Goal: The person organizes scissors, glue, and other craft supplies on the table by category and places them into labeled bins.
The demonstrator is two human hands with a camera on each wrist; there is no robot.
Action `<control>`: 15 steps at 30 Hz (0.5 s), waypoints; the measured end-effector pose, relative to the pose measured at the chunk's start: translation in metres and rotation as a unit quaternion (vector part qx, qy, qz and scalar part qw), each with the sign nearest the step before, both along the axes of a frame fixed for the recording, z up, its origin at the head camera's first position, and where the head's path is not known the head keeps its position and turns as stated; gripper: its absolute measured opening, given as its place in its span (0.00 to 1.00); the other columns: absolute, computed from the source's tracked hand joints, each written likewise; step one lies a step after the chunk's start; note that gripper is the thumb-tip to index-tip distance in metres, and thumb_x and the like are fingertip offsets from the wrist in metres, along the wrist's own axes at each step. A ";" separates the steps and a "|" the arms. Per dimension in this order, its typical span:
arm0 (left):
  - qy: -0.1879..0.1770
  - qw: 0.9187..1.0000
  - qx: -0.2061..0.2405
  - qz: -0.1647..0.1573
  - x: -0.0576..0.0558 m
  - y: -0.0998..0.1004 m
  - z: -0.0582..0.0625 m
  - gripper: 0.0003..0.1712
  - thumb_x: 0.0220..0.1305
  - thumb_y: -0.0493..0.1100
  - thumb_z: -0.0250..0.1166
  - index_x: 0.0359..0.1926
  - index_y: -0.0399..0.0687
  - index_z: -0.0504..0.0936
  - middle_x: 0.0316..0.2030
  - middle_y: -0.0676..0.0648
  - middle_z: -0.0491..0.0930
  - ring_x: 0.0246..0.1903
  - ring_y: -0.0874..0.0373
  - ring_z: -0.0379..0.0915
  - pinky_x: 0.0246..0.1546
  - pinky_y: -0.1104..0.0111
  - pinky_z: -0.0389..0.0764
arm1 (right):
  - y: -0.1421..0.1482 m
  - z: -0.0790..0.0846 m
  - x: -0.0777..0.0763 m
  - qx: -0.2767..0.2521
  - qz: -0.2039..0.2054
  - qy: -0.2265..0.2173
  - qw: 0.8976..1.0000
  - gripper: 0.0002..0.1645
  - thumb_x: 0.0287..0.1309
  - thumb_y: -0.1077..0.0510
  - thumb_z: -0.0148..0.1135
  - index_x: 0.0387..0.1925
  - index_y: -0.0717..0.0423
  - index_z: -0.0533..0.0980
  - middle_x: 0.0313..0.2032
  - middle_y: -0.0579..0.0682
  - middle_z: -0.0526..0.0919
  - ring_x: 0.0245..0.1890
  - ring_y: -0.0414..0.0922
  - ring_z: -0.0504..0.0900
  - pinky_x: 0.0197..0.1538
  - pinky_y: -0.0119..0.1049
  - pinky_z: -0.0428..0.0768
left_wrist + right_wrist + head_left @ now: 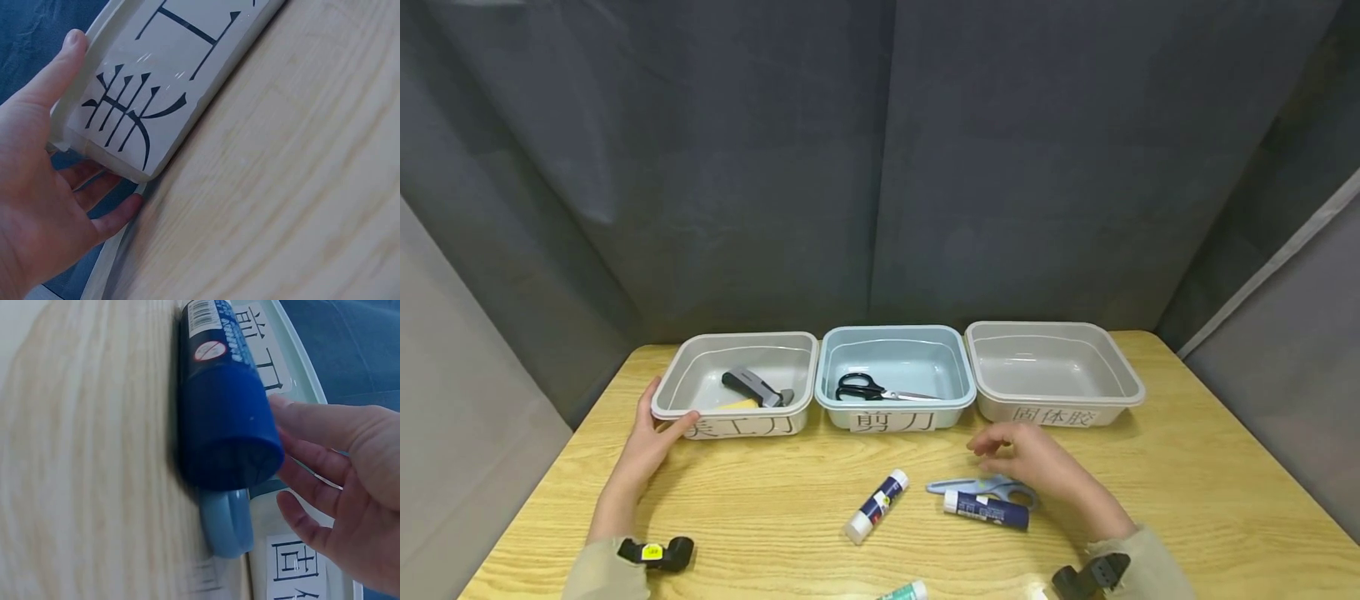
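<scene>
My left hand (651, 442) holds the front left corner of the left grey bin (808, 400). In the left wrist view its thumb lies on the rim and its fingers reach around the side. My right hand (1030, 454) hovers above light blue scissors (955, 485), fingers loosely bent with nothing between them. A dark blue glue stick (988, 510) lies in front of the scissors, partly covering their handles; in the right wrist view the glue stick (228, 419) looms close to the fingers. Another glue stick (877, 506), with white ends, lies on the table to the left.
The left bin contains a grey and black utility knife (756, 387) and something yellow (741, 405). Black-handled scissors (880, 390) lie in the middle blue bin (895, 335). A grey bin (1052, 392) stands at right. A green-labelled tube (906, 592) is cut off at the bottom edge.
</scene>
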State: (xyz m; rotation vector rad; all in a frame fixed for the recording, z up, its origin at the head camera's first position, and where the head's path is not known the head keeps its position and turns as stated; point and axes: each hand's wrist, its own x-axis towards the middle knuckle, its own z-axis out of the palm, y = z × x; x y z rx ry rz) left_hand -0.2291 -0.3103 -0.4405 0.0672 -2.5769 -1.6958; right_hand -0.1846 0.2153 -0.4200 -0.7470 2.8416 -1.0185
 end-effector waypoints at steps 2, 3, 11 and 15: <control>0.001 1.000 -0.001 0.000 0.000 0.000 0.000 0.55 0.60 0.51 0.60 0.69 0.60 0.25 0.70 0.38 0.38 0.66 0.38 0.39 0.62 0.42 0.41 | 0.000 -0.001 0.000 0.000 0.004 -0.009 1.000 0.14 0.46 0.59 0.67 0.38 0.52 0.80 0.35 0.42 0.82 0.38 0.42 0.78 0.47 0.46 0.75; 0.002 1.000 -0.002 -0.001 0.000 0.000 0.000 0.55 0.60 0.51 0.60 0.70 0.60 0.25 0.70 0.38 0.38 0.66 0.38 0.39 0.62 0.42 0.41 | 0.001 -0.002 0.001 0.002 0.008 -0.011 1.000 0.14 0.45 0.58 0.68 0.38 0.52 0.80 0.35 0.42 0.83 0.38 0.42 0.79 0.46 0.45 0.76; -0.006 1.000 0.000 0.003 0.001 0.001 -0.002 0.56 0.59 0.53 0.61 0.70 0.60 0.25 0.70 0.38 0.38 0.66 0.39 0.39 0.62 0.42 0.42 | 0.006 -0.011 -0.002 0.032 0.028 -0.026 0.999 0.14 0.44 0.52 0.69 0.37 0.46 0.81 0.36 0.39 0.83 0.40 0.40 0.79 0.46 0.38 0.75; -0.005 1.000 -0.001 0.004 0.001 0.000 0.000 0.56 0.60 0.52 0.60 0.69 0.61 0.25 0.70 0.39 0.38 0.66 0.39 0.39 0.63 0.43 0.42 | 0.007 -0.012 -0.004 0.039 0.035 -0.034 0.998 0.16 0.43 0.52 0.69 0.38 0.47 0.81 0.38 0.40 0.82 0.39 0.40 0.77 0.43 0.35 0.75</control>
